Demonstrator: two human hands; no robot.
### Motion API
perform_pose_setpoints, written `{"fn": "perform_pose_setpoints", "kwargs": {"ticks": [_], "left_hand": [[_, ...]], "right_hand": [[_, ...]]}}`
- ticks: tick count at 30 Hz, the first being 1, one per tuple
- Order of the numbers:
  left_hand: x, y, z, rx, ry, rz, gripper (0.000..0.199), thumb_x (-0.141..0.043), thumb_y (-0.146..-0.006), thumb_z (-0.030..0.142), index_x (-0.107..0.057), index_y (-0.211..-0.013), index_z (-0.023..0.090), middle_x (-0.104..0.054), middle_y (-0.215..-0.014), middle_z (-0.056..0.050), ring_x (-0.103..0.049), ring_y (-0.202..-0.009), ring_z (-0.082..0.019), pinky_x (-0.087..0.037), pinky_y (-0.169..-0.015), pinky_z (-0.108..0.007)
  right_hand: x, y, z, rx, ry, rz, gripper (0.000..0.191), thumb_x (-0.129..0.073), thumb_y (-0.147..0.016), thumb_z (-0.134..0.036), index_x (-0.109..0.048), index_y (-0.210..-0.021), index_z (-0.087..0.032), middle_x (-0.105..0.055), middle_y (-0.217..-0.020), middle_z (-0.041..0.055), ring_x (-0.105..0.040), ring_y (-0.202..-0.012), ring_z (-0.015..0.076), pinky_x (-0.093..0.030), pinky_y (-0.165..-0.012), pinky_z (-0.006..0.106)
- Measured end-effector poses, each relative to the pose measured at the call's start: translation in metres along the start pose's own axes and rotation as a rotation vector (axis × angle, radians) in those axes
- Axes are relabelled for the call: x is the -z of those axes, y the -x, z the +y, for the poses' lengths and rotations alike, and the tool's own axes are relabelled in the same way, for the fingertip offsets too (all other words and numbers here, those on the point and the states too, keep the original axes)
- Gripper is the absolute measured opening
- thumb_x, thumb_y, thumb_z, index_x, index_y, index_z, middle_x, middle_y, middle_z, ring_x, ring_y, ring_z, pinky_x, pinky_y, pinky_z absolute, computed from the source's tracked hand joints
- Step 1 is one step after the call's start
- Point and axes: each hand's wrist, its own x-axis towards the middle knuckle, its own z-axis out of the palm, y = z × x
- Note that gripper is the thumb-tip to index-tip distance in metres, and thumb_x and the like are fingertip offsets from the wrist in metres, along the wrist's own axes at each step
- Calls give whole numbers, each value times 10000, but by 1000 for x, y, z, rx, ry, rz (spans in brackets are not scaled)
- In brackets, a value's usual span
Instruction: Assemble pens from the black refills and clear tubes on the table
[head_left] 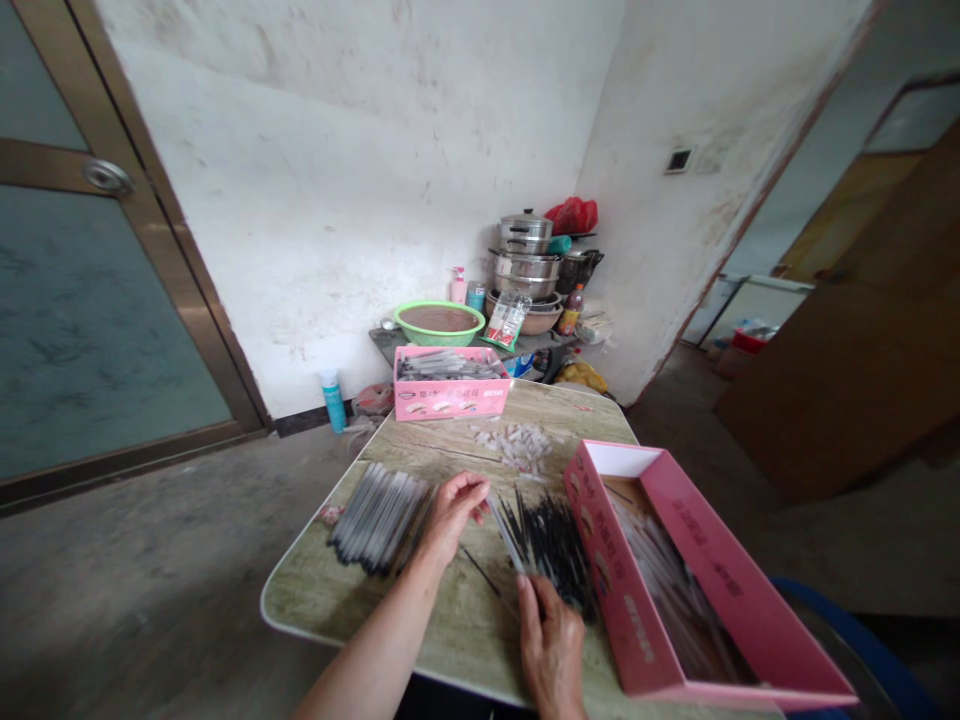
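Observation:
A slim, whitish translucent tube slants between my two hands above the table. My left hand is closed in a pinch at its upper end. The lower end sits between the thumb and fingers of my right hand. Beside the tube lies a heap of thin black sticks. To the left of my left hand, similar tubes with dark ends lie in a row. One loose black stick rests between the hands. Small white pieces are scattered farther back.
An open pink box with pale tubes inside stands at the right. Another pink box, filled with tubes, stands at the table's far edge. Behind are a green basin, stacked steel pots and a bottle.

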Motion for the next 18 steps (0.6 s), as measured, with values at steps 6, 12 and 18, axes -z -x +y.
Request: {"fn": "perform_pose_setpoints", "kwargs": {"ticks": [6,12,18], "left_hand": [[0,-1,0,-67,-72,-17,286,-704,-715,409,-644,-775,136,-579,-552,17,-498,-471,-90,-364,-446,-193],[-3,0,-1,-65,-38,-40,272,-711,-716,387,-639,-788,135,-570,-547,26,-483,-457,-79,-359,-464,-198],[-12,2,-3,-82,-11,-56,292,-708,-711,402,-631,-807,136,-569,-583,28,-489,-474,-83,-378,-482,-208]], "right_hand": [[-3,3,5,29,73,23,424,-352,-963,-413,-649,-767,-182,-654,-607,76,-610,-468,185,-388,-482,246],[-1,1,3,19,72,37,492,-284,-975,-449,-635,-745,-191,-612,-539,54,-570,-423,180,-343,-452,257],[2,0,-2,11,13,17,487,-299,-972,-431,-546,-617,-208,-491,-455,-8,-483,-395,145,-306,-444,252]]}}
